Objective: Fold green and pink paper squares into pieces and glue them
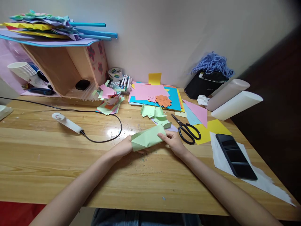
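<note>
A folded light green paper [147, 138] is held just above the wooden desk [70, 169] between both hands. My left hand [122, 147] grips its left end, the fingers mostly hidden behind the sheet. My right hand [172, 142] pinches the right end, thumb on top of the paper. Several smaller green folded pieces [155, 113] lie just beyond it.
Black scissors [187, 131] lie right of my right hand, a black phone [235, 156] on white paper further right. Coloured paper sheets [155, 94] with an orange paper flower [163, 100] sit at the back. A white corded tool [67, 122] lies left, its cable curving toward centre.
</note>
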### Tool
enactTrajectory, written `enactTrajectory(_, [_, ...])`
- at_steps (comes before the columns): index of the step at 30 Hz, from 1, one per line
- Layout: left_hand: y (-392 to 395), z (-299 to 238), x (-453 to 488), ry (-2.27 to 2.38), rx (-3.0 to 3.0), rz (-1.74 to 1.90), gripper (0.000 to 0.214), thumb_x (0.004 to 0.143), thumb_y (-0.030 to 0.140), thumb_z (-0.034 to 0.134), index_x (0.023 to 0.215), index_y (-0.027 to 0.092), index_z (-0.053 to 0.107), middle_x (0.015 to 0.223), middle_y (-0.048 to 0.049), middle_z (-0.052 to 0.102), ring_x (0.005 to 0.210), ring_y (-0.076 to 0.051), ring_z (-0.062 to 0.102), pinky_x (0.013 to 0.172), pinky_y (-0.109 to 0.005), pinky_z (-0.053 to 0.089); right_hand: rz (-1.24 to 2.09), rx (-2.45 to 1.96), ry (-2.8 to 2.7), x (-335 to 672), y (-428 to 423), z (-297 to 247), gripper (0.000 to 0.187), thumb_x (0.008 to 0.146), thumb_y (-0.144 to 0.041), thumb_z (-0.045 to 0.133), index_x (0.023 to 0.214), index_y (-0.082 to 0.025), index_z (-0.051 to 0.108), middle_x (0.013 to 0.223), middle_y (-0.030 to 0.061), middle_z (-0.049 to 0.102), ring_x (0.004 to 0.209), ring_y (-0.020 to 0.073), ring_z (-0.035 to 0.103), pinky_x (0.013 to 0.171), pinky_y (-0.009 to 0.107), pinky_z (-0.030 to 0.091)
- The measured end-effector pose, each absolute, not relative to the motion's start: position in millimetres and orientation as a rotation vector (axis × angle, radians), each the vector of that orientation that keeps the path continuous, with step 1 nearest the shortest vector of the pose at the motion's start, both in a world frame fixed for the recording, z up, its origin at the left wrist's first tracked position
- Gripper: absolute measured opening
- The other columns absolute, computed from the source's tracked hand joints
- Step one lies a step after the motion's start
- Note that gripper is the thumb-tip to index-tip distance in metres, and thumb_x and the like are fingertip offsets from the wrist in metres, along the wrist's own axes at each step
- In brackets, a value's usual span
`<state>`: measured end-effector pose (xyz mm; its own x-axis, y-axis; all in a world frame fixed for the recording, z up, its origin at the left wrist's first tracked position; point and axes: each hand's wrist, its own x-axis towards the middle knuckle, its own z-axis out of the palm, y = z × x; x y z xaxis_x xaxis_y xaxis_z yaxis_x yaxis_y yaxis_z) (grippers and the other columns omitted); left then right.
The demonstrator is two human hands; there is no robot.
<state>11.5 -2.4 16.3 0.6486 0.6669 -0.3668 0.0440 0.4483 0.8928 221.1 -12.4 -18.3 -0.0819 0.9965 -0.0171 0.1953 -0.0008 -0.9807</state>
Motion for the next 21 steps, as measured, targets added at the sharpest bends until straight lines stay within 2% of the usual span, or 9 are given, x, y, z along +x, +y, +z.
enactTrajectory(3, [-2,15,13,0.751,0.897,0.56,0.051,0.081,0.05,0.045,0.122,0.02,0.05,0.114,-0.0087,0.061,0.1,-0.024,0.057,0.081,-0.032,0.046,1.132,-1.355,-1.375,221,-12,-19,0.035,0.068,-0.045,0.063,0.052,-0.015,0.056,0.053,-0.0013,0.051,0.055,0.0121,0.044,0.053,0.024,0.037])
enactTrajectory(6, [-1,11,13,0.743,0.763,0.647,0.07,0.079,0.065,0.03,0.12,0.013,0.052,0.111,-0.0137,0.062,0.104,-0.027,0.056,0.087,-0.038,0.044,1.125,-1.348,-1.328,221,-12,-21,0.035,0.068,-0.044,0.063,0.051,-0.015,0.055,0.053,-0.0015,0.051,0.054,0.0112,0.043,0.052,0.023,0.037])
enactTrajectory(8, [-1,10,13,0.784,0.847,0.688,0.066,0.077,0.062,0.042,0.118,0.012,0.053,0.113,-0.0136,0.061,0.107,-0.027,0.055,0.09,-0.038,0.042,1.136,-1.343,-1.315,222,-12,-22,0.034,0.07,-0.043,0.062,0.051,-0.015,0.057,0.055,-0.0009,0.053,0.054,0.0113,0.044,0.053,0.023,0.039])
enactTrajectory(10, [-2,9,14,0.888,1.03,0.718,0.061,0.069,0.05,0.062,0.117,0.012,0.054,0.116,-0.0118,0.06,0.108,-0.027,0.053,0.092,-0.036,0.04,1.154,-1.34,-1.305,222,-13,-23,0.033,0.071,-0.042,0.062,0.052,-0.015,0.058,0.056,-0.0003,0.055,0.055,0.012,0.046,0.053,0.024,0.04])
enactTrajectory(12, [-2,8,14,1.008,1.173,0.748,0.061,0.061,0.039,0.072,0.113,0.012,0.056,0.116,-0.0113,0.06,0.106,-0.027,0.054,0.091,-0.034,0.041,1.186,-1.332,-1.277,222,-13,-25,0.032,0.071,-0.042,0.062,0.054,-0.016,0.058,0.056,0.0002,0.055,0.055,0.0131,0.048,0.053,0.025,0.043])
enactTrajectory(17, [0,5,16,1.16,1.206,0.737,0.044,0.064,0.037,0.068,0.099,0.011,0.063,0.102,-0.0091,0.067,0.092,-0.024,0.061,0.08,-0.031,0.047,1.168,-1.298,-1.298,220,-12,-26,0.027,0.073,-0.042,0.059,0.065,-0.016,0.06,0.066,0.0018,0.059,0.066,0.0173,0.055,0.063,0.028,0.047])
enactTrajectory(21, [2,2,16,1.175,1.232,0.733,0.04,0.066,0.035,0.066,0.098,0.011,0.063,0.101,-0.0086,0.067,0.09,-0.023,0.062,0.077,-0.03,0.048,1.071,-1.268,-1.272,221,-10,-25,0.024,0.073,-0.04,0.06,0.08,-0.018,0.057,0.079,0.0023,0.06,0.075,0.0158,0.056,0.071,0.027,0.046])
